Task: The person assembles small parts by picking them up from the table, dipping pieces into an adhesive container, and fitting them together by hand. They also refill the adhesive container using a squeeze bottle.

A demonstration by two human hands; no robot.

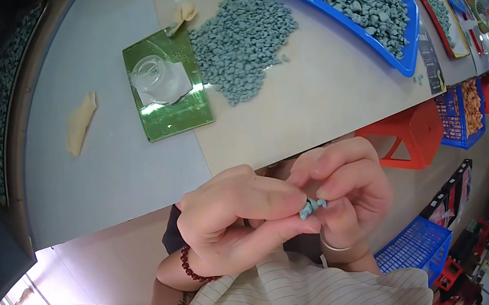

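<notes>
1. My left hand [222,211] and right hand [356,182] pinch tiny blue-green stones [310,207] between fingertips, just off the tabletop [261,133].
2. One slackened pinch could spill them onto the floor [104,263].

Pinched stone bits [312,207]: brighter turquoise. Loose stone heap [243,49]: dull grey-green. Tray [407,64]: saturated blue. Slab [156,125]: glossy translucent-looking green, white glare streaks. Tabletop [102,189]: pale blue-grey left, cream right. Stool [422,129]: orange-red. Bead bracelet [190,269]: dark red. Shirt [295,302]: off-white, thin dark stripes. Floor basket [413,250]: blue, latticed.
</notes>
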